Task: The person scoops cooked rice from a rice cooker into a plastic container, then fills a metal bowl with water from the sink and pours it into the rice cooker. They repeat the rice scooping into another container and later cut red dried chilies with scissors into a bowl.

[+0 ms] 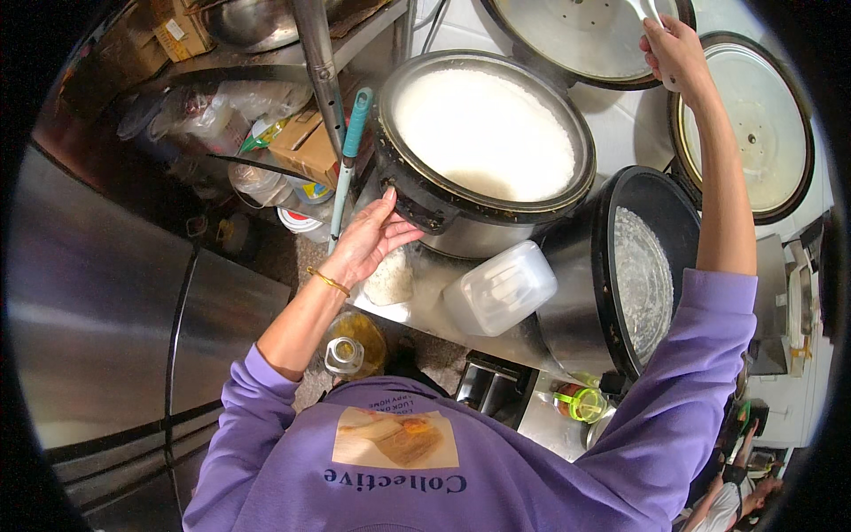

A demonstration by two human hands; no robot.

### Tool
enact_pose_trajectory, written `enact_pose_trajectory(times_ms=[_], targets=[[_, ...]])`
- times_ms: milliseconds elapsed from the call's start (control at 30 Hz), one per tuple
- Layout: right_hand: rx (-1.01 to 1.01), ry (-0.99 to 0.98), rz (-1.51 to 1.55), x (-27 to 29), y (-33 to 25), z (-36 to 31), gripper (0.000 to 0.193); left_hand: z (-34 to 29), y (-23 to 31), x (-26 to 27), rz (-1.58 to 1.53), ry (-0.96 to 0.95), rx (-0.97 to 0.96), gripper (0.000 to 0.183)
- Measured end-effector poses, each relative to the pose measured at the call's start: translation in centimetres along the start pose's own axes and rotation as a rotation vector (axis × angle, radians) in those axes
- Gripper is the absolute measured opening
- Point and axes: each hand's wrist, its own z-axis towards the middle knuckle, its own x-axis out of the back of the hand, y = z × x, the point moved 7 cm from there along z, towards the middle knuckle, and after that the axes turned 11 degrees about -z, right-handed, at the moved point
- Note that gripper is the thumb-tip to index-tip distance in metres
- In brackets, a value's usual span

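Note:
A large, round rice cooker (408, 191), filled with white rice (483, 133), stands in front of me. Its dark side handle is at my left hand (365, 241): the thumb lies over the handle and the fingers reach beneath it. Far to the upper right, my right hand (675, 55) is closed round a white rice paddle (645, 11). The paddle is partly cut off at the picture's top edge. Below that hand are a lid (585, 40) and a second round lid (749, 133), both with pale inner faces.
Right of the cooker, a dark-rimmed pot (567, 297) leans tilted, its inside whitish. A translucent plastic container (501, 288) lies between them. A teal-handled pole (357, 124) rises by my left hand. Shelves with cardboard boxes (306, 146) stand left, above a steel cabinet (97, 275). Another person (745, 496) is at lower right.

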Motion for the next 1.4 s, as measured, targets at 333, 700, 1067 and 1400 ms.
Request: enact_pose_trajectory(times_ms=[333, 700, 1067, 1400], targets=[[-0.095, 0.002, 0.027, 1.0, 0.7, 0.4, 0.029, -0.6, -2.0, -0.8, -0.052, -0.119, -0.063, 0.045], [-0.133, -0.003, 0.076, 0.6, 0.5, 1.6, 0.032, -2.0, -3.5, -1.2, -0.173, -0.131, -0.056, 0.036], [-0.129, -0.055, 0.001, 0.9, 1.4, 3.1, 0.029, -3.2, -5.2, -1.5, -0.236, -0.077, -0.083, 0.044], [-0.134, -0.047, 0.115, 0.0, -1.3, 2.2, 0.022, -5.1, -7.0, -2.0, -0.259, -0.047, -0.024, 0.039]])
